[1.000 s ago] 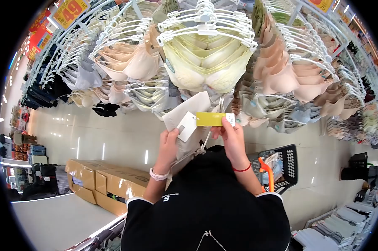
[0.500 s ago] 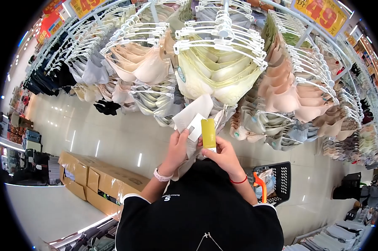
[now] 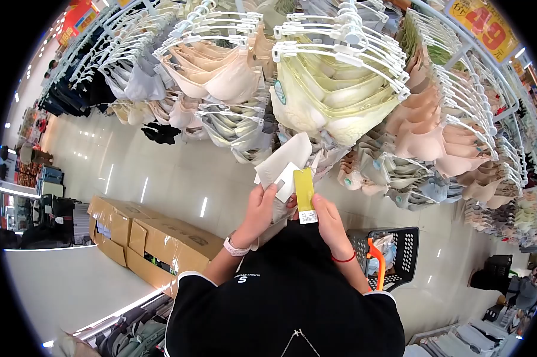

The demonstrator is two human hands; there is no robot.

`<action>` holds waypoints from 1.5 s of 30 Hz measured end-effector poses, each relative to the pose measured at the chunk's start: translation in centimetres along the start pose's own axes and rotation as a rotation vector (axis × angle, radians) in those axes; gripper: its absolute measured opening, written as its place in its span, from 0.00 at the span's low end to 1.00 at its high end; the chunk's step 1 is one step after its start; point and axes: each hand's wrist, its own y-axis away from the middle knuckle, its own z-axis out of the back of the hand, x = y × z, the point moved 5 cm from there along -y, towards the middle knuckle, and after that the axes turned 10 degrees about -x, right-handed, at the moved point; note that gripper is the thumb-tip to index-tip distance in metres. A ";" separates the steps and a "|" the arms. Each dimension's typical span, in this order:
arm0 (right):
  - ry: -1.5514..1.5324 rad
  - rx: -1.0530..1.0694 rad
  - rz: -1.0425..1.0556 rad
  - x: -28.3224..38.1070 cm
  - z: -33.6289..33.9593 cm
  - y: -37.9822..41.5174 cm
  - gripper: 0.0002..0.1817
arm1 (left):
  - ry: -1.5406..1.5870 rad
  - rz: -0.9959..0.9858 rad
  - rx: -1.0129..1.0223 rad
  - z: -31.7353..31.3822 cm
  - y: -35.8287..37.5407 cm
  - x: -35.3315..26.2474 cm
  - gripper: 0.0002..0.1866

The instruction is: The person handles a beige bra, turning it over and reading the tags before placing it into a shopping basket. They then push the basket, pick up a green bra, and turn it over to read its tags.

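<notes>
Right hand (image 3: pixel 328 217) pinched the yellow rectangular card tag (image 3: pixel 304 188), turned upright from its level lie a second before, barcode end nearest; left hand (image 3: pixel 260 205) gripped the white paper tags (image 3: pixel 285 181) just left, below the pale-yellow bras (image 3: pixel 334 104), readied for reading.

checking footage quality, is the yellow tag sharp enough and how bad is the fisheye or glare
Head view: the yellow tag in the right hand is sharp, its print too small to read; strong fisheye bends the racks and blacks the corners; ceiling lights glare in streaks on the floor.
</notes>
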 end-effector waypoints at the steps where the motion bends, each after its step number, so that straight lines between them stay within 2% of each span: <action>1: 0.009 -0.008 0.013 -0.1 -0.1 -0.1 0.24 | 0.013 0.016 0.020 0.2 -0.1 0.0 0.15; 3: 0.016 -0.038 0.010 -0.2 -0.7 -0.3 0.23 | 0.032 0.057 0.063 0.6 -0.1 -0.4 0.15; 6: 0.032 -0.127 -0.042 0.7 -2.0 0.2 0.21 | -0.050 0.021 -0.065 1.3 0.4 -2.0 0.16; 9: 0.221 -0.158 0.012 0.6 -2.9 0.6 0.19 | 0.097 0.072 -0.062 1.0 1.3 -3.4 0.16; 10: 0.175 -0.206 0.033 0.8 -3.3 0.7 0.14 | 0.080 0.060 -0.054 1.1 1.3 -3.4 0.16; 14: 0.438 -0.211 0.169 0.6 -4.5 0.1 0.10 | -0.022 0.001 -0.019 3.0 1.3 -2.1 0.15; 18: 0.549 -0.198 0.208 0.2 -6.1 -0.1 0.10 | -0.227 -0.071 0.031 4.6 1.3 -1.0 0.13; 20: 0.617 -0.198 0.209 -0.5 -6.4 -0.2 0.11 | -0.162 -0.001 0.033 5.3 1.5 -0.1 0.13; 24: 0.224 -0.314 -0.007 -3.0 -6.2 -0.1 0.12 | -0.057 0.046 0.021 5.7 1.7 0.0 0.12; 27: 0.216 -0.412 -0.063 -3.6 -6.9 0.2 0.11 | -0.016 0.128 0.070 6.3 1.5 1.7 0.12; 31: 0.277 -0.447 -0.076 -5.2 -5.4 0.9 0.08 | -0.012 0.137 0.113 6.8 1.2 1.5 0.13; 32: 0.264 -0.562 -0.035 -5.3 -4.4 0.9 0.06 | 0.034 0.172 0.107 7.3 1.1 1.7 0.13; 33: 0.335 -0.649 0.002 -4.9 -3.1 0.8 0.08 | 0.077 0.205 0.105 7.5 0.9 1.8 0.14; 34: 0.624 -0.749 0.150 -3.7 -2.1 1.2 0.13 | 0.077 0.101 0.034 7.5 0.6 1.4 0.15; 35: 0.911 -0.846 0.299 -2.2 -2.1 1.7 0.17 | 0.037 0.090 0.059 7.3 0.7 0.8 0.15; 36: 1.139 -0.820 0.319 -1.4 -2.5 2.1 0.27 | -0.003 0.076 0.085 7.2 0.7 0.0 0.15; 37: 1.052 -0.656 0.297 -1.7 -3.5 2.2 0.29 | -0.040 0.060 0.108 7.0 0.6 -0.6 0.15; 39: 0.883 -0.327 0.247 -2.5 -6.1 3.0 0.33 | -0.440 -0.116 0.201 5.8 1.9 -1.1 0.14; 40: 0.795 -0.167 0.210 -3.1 -7.7 3.1 0.33 | -0.412 -0.299 0.273 3.8 3.0 -1.8 0.14; 41: 0.731 -0.038 0.107 -6.2 -7.2 3.4 0.30 | -0.560 -0.602 0.295 2.3 4.9 -1.5 0.11; 42: 0.606 -0.055 -0.020 -8.0 -6.2 3.3 0.29 | -0.625 -0.783 0.481 1.0 6.2 -3.3 0.09; 43: 0.405 -0.162 -0.143 -9.3 -4.9 2.9 0.28 | -0.764 -0.644 0.672 0.1 6.8 -4.0 0.12; 45: -0.107 -0.475 -0.290 -9.9 -2.0 2.1 0.27 | -0.539 -0.767 0.694 -0.7 7.7 -4.6 0.17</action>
